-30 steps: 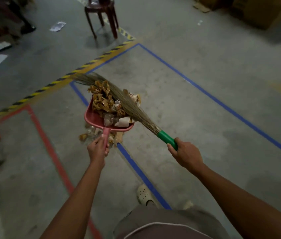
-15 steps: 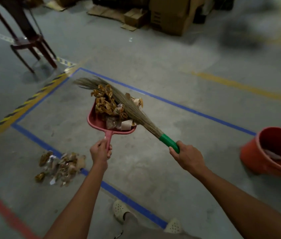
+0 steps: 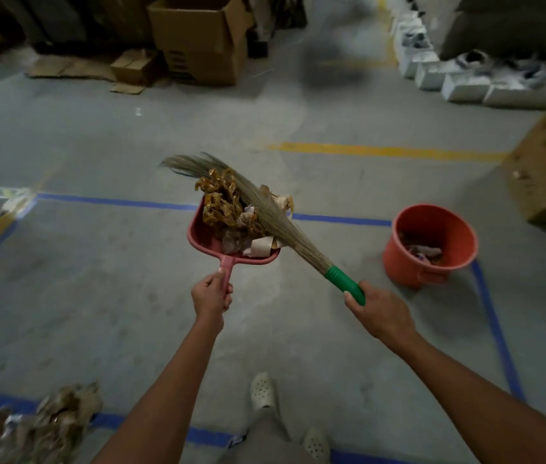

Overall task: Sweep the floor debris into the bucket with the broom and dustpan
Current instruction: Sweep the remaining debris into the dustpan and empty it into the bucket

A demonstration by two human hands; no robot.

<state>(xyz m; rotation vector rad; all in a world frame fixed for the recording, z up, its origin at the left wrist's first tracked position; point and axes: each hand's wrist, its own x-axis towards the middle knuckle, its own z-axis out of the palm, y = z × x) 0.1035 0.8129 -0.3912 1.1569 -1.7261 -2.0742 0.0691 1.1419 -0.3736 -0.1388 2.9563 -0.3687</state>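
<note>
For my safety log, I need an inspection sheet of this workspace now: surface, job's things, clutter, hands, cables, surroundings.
Surface: grey concrete floor, blue tape lines, one yellow line.
Job's things: pink dustpan held up, full of debris, grass broom laid across it; orange bucket on the floor, partly filled.
Clutter: leftover pile at lower left, across a blue line.
Hands: left hand grips the dustpan handle; right hand grips the broom's green handle.
Cables: nothing seen.
Surroundings: cardboard boxes, white packages, blurred.

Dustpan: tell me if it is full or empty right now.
Full. The dustpan, held by the left hand, is heaped with brown scraps and paper; the broom lies across the pile.
</note>
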